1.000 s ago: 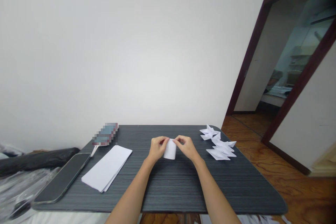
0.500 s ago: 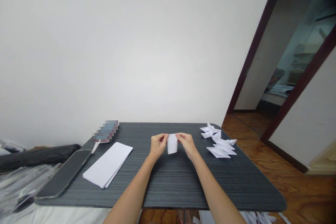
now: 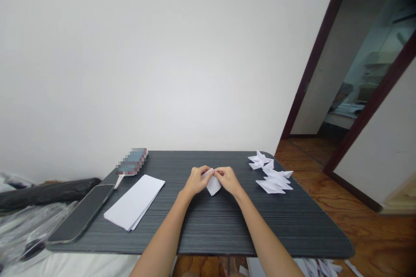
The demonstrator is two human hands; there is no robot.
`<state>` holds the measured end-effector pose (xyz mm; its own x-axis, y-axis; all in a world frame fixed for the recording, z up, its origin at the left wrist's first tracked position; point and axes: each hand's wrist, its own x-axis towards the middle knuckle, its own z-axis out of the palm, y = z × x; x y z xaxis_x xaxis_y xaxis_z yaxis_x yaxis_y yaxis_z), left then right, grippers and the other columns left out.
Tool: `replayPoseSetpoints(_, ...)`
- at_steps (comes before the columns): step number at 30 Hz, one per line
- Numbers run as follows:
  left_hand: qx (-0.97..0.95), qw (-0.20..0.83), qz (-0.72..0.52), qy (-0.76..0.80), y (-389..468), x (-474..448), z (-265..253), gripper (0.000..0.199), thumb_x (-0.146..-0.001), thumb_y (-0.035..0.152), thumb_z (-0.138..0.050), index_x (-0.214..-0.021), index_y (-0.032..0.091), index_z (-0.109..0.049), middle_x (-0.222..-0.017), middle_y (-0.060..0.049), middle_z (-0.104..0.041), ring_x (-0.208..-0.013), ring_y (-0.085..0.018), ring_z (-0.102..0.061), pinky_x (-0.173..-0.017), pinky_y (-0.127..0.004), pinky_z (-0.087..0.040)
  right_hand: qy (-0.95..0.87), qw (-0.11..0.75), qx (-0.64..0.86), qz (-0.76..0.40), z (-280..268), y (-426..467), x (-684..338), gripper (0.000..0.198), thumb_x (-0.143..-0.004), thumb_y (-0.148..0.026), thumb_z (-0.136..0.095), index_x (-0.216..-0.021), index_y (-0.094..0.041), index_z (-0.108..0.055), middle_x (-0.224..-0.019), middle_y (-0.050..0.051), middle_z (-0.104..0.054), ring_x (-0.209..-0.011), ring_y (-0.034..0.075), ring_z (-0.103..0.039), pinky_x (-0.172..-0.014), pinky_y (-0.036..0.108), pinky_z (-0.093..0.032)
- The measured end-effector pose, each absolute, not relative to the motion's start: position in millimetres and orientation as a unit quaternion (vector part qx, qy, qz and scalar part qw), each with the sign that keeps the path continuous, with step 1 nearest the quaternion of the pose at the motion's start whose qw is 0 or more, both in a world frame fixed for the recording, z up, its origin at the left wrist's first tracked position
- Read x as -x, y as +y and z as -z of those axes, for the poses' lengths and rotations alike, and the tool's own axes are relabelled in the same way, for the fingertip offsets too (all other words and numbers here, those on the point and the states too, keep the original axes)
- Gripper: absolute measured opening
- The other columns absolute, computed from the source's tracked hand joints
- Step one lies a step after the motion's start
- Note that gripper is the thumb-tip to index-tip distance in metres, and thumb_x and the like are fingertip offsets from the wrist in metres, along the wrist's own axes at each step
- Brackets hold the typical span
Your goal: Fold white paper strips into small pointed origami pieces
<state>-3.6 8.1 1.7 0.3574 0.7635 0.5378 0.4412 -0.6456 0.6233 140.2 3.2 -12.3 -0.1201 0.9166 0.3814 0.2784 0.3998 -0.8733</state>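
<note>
A small folded piece of white paper is held between my two hands over the middle of the dark table. My left hand pinches its left side, and my right hand grips it near the top right with thumb and fingers. The paper is turned so that one corner points down toward me. My fingertips cover its upper part. Over to the right lie several folded white paper boats, close together. A stack of white paper sheets rests on the left.
A dark phone lies at the table's left edge, with a blurred-out device behind it. A white wall borders the far side. Clear plastic wrapping and a black roll are left of the table. A doorway stands right.
The paper has turned from an upright rectangle to a corner-down position. My hands have come closer together around it, the fingers now nearly meeting at its top.
</note>
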Motion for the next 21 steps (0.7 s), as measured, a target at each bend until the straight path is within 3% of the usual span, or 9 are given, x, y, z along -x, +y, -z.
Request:
replayPoseSetpoints(6, -0.754, 0.162, -0.483, 0.416, 15, 4, 2, 0.028, -0.078, 0.028, -0.037, -0.065, 0.013, -0.057, -0.052, 0.000, -0.053, -0.045, -0.007, -0.046, -0.046, -0.017, -0.032, -0.663, 0.500, 0.457, -0.319, 17, 5, -136, 0.027, -0.069, -0.036, -0.051, -0.063, -0.013, -0.063, -0.057, 0.005, -0.062, -0.050, 0.015, -0.055, -0.046, 0.023, -0.041)
replayPoseSetpoints(13, -0.593, 0.315, -0.598, 0.437, 23, 6, 8, 0.030, -0.080, 0.039, -0.031, -0.078, 0.014, -0.048, -0.036, 0.008, -0.037, -0.026, -0.007, -0.039, -0.027, -0.015, -0.024, -0.577, 0.563, 0.445, -0.391, 15, 9, -144, 0.034, -0.067, -0.045, -0.050, -0.057, -0.013, -0.057, -0.050, 0.004, -0.058, -0.044, 0.012, -0.053, -0.045, 0.023, -0.041)
replayPoseSetpoints(17, -0.629, 0.347, -0.575, 0.391, 19, 0, 10, 0.028, -0.081, 0.037, -0.031, -0.093, 0.015, -0.043, -0.041, 0.006, -0.048, -0.031, -0.008, -0.047, -0.029, -0.014, -0.031, -0.537, 0.576, 0.421, -0.450, 16, 9, -137, 0.037, -0.067, -0.048, -0.050, -0.071, -0.012, -0.058, -0.060, 0.006, -0.062, -0.052, 0.014, -0.056, -0.048, 0.024, -0.042)
replayPoseSetpoints(21, -0.693, 0.386, -0.508, 0.335, 16, 0, 8, 0.032, -0.081, 0.034, -0.031, -0.106, 0.016, -0.040, -0.055, 0.001, -0.056, -0.041, -0.009, -0.052, -0.036, -0.016, -0.039, -0.523, 0.589, 0.431, -0.441, 20, 13, -140, 0.036, -0.066, -0.046, -0.053, -0.073, -0.011, -0.057, -0.052, 0.003, -0.059, -0.045, 0.014, -0.052, -0.042, 0.024, -0.037)
